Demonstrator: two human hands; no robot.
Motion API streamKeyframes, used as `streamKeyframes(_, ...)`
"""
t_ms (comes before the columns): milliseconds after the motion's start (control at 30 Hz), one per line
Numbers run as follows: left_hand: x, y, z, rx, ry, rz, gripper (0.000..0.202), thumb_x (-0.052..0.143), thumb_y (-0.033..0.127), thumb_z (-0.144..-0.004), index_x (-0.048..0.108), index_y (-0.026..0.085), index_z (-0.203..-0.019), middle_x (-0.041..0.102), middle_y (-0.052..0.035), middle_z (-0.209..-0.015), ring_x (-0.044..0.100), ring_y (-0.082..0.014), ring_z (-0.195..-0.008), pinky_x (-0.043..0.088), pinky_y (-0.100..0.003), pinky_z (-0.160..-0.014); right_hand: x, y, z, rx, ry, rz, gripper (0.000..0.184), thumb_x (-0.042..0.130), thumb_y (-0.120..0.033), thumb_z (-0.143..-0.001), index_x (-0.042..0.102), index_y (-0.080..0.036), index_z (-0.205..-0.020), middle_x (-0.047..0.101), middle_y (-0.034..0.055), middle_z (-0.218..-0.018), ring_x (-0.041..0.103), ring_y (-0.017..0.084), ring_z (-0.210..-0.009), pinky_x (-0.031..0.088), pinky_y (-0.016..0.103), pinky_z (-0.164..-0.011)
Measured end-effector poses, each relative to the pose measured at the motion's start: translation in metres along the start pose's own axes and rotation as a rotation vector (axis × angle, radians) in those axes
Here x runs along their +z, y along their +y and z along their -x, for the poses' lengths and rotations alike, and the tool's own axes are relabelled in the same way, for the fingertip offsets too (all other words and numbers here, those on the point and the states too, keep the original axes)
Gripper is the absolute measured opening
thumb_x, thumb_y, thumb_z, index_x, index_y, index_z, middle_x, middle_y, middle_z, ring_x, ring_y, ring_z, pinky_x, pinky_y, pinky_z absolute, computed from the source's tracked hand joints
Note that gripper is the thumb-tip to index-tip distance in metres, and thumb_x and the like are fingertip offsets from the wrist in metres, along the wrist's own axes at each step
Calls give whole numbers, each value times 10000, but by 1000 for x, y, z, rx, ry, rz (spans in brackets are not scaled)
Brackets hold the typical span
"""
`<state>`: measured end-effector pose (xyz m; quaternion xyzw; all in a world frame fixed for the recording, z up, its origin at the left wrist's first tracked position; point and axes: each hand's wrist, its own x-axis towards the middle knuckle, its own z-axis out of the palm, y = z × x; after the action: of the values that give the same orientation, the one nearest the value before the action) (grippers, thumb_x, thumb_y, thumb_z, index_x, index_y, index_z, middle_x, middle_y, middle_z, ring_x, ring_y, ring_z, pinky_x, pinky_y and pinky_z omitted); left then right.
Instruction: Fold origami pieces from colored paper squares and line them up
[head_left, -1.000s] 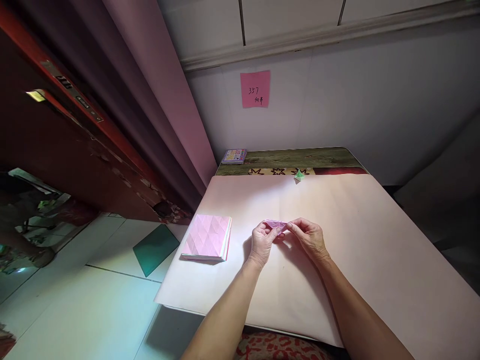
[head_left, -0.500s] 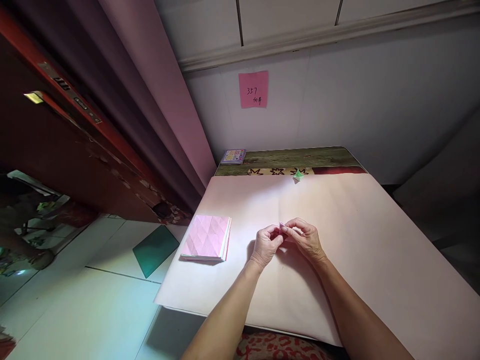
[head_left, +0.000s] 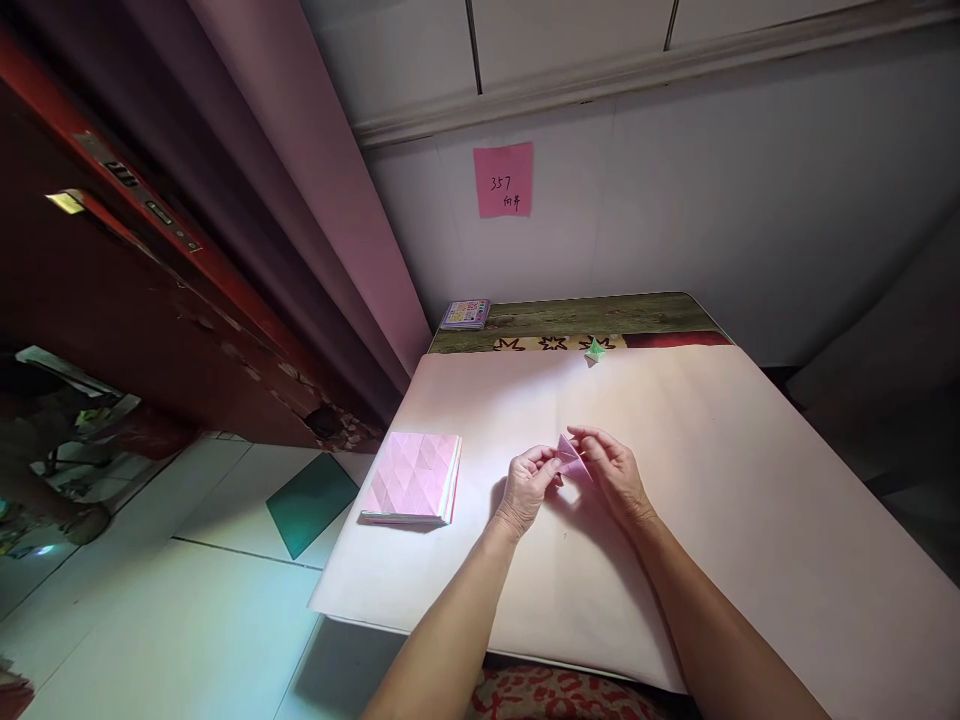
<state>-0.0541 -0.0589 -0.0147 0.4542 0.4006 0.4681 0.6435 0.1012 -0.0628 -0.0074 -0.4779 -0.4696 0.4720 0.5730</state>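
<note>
Over the middle of the table, my left hand [head_left: 526,490] pinches a small folded piece of pink origami paper [head_left: 572,459] between thumb and fingers. The paper shows a pointed, triangular shape with a crease. At its right edge is my right hand [head_left: 616,472], fingers loosely bent and apart; whether they touch the paper is hard to tell. To the left of my hands lies a stack of square paper [head_left: 414,474], its top sheet pink with a diamond pattern. A small green folded paper piece [head_left: 594,351] rests near the far edge of the pale table cover.
The pale cover [head_left: 750,540] lies over a wood-patterned table [head_left: 592,312]. A small stack of printed cards [head_left: 466,314] sits at the far left corner. A pink note [head_left: 503,180] is on the wall. A dark green square [head_left: 313,505] lies on the floor, left of the table.
The pink paper has spread from a small narrow point into a wider triangle. My right hand's fingers have loosened and shifted slightly up, while my left hand keeps its pinch.
</note>
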Motion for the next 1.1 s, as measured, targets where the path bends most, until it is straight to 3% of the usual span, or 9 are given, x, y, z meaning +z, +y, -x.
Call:
streamKeyframes(67, -3, 1, -3, -32, 22, 144, 289, 748, 381, -756, 669, 146, -905, 605, 16, -593, 525, -90, -514, 399, -214, -543, -1, 1, -2, 80, -11, -88, 438, 592, -592, -851, 721, -187, -960, 697, 62, -846, 638, 174, -715, 526, 293, -662)
streamKeyframes(200, -8, 2, -7, -37, 7, 310, 351, 791, 343, -704, 650, 141, -954, 656, -21, -717, 559, -96, -582, 443, -234, -627, -2, -2, -1, 147, -112, -127, 372, 708, -538, -787, 696, -166, -804, 627, 24, -689, 545, 132, -597, 457, 247, -575)
streamKeyframes(333, -7, 2, -6, -28, -22, 269, 316, 762, 323, -736, 656, 159, -984, 682, -49, -829, 589, -118, -664, 462, -247, -677, 0, -7, 1, 166, -176, -114, 386, 701, -552, -785, 667, -169, -750, 585, 3, -632, 488, 120, -559, 418, 243, -547)
streamKeyframes(600, -6, 1, -5, -16, -60, 246, 281, 736, 324, -756, 661, 164, -975, 653, -29, -780, 572, -117, -654, 457, -245, -667, 0, -5, 1, 227, -214, -142, 355, 751, -511, -757, 669, -166, -737, 605, -10, -582, 496, 115, -528, 407, 244, -554)
streamKeyframes(900, -6, 2, -5, -11, 2, 223, 336, 760, 288, -717, 660, 147, -1005, 661, -26, -755, 540, -95, -594, 427, -236, -635, -1, -1, -1, 198, -185, -106, 348, 736, -510, -753, 667, -174, -816, 653, -3, -656, 532, 119, -530, 426, 246, -522)
streamKeyframes(1000, -6, 1, -5, 22, 39, 199, 333, 750, 303, -743, 643, 149, -1018, 652, -14, -752, 543, -90, -591, 423, -230, -634, 1, 2, -2, 149, -134, -102, 374, 749, -482, -731, 609, -203, -937, 620, -35, -622, 519, 112, -494, 429, 240, -491)
streamKeyframes(1100, -5, -3, -5, 67, 102, 141, 314, 735, 316, -767, 618, 162, -1015, 645, -1, -746, 556, -95, -597, 434, -231, -638, 2, 3, -3, 108, -105, -87, 337, 745, -439, -716, 573, -214, -900, 591, -45, -621, 526, 110, -490, 452, 240, -479)
